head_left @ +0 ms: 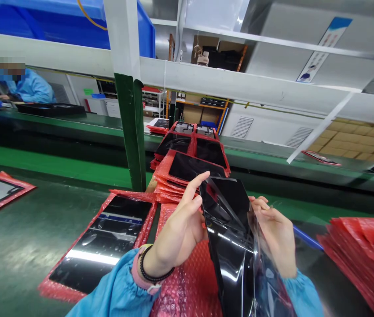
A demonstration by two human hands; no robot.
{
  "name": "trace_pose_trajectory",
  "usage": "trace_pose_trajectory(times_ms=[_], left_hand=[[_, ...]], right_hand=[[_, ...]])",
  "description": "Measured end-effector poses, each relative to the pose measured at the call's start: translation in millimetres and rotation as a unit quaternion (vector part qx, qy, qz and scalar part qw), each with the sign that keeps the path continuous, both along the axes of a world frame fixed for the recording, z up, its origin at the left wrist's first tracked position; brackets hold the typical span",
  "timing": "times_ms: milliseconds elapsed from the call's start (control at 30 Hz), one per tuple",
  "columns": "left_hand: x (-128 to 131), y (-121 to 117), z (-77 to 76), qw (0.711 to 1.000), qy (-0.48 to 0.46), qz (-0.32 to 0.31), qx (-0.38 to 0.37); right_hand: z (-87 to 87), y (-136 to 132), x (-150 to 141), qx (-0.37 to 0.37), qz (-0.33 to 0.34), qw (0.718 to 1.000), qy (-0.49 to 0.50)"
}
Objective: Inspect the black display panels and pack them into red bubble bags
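Observation:
A glossy black screen panel is held up at a tilt in front of me. My left hand grips its left edge, with the index finger and thumb pointing up along the side and the other fingers partly hidden. On the right side, my right hand pinches a clear plastic film, which hangs loose and wrinkled over the panel's right part. Beneath them lies red bubble wrap. To the left, another black screen panel rests on its own red bubble wrap.
Ahead is a stack of black panels layered with red bubble bags. More red bubble bags are piled at right, near a blue stick. A green-wrapped post rises from the bench. Across it, a co-worker in blue sits.

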State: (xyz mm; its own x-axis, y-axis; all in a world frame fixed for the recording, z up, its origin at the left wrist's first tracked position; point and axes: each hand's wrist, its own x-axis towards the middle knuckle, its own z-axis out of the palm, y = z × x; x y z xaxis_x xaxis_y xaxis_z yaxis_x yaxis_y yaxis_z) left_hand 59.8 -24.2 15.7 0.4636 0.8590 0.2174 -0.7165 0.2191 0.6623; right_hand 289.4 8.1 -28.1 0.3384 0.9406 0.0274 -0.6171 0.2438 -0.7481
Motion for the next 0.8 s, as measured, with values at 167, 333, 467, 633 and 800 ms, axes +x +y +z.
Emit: trace_pose_trajectory(times_ms=[167,333,467,633,800], left_hand=[[-3,3,0.0,1.0,-0.008,-0.018,-0.013],[-6,9,0.6,0.999,-0.002,-0.023,-0.026],[-5,12,2.2,0.999,0.007,-0.015,-0.032],[-5,16,1.5,0.999,0.004,-0.014,-0.034],[-8,16,0.1,0.999,0.011,-0.021,-0.025]], right_hand=[[-0.4,1,-2,-0.013,0.007,1.0,0.023],[-4.8,3,-5,-0.022,0.019,0.999,0.026],[-7.8,4,-2,-0.024,0.036,0.999,0.016],[-8.5,4,2,-0.014,0.014,1.0,-0.007],[-12.4,-2,-4,0.018,-0.048,0.997,-0.057]])
